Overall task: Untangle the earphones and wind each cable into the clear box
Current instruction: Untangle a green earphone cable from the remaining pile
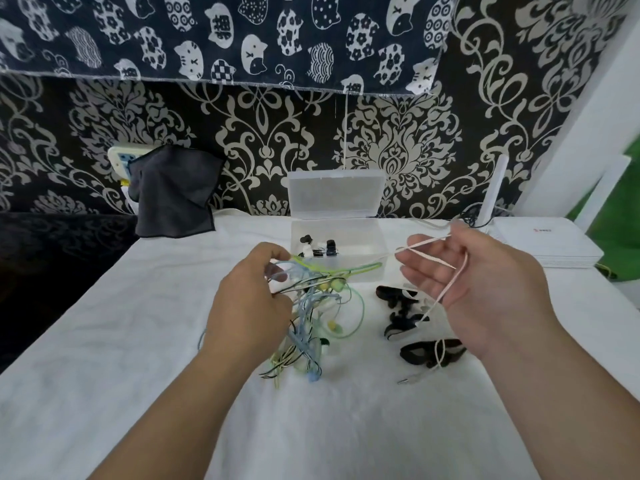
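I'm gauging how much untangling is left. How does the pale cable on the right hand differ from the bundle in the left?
The pale cable is one strand; the bundle is many green, blue and black strands tangled together. The pale cable drapes across the right hand, whose fingers are nearly straight; the bundle is gripped by the left hand. Both are outside the clear box.

1. Dark wallpaper (398, 150) with pale damask scrolls covers the back wall.
2. A navy cloth (221, 32) printed with white cats hangs across the top (its hem runs nearly level).
3. A grey cloth (173, 195) drapes over a pale wall panel (119, 154) beyond the far left corner of the tabletop (121, 341).
4. The tabletop is covered in white fabric.
5. A flat white device (547, 244) lies at the tabletop's far right corner.
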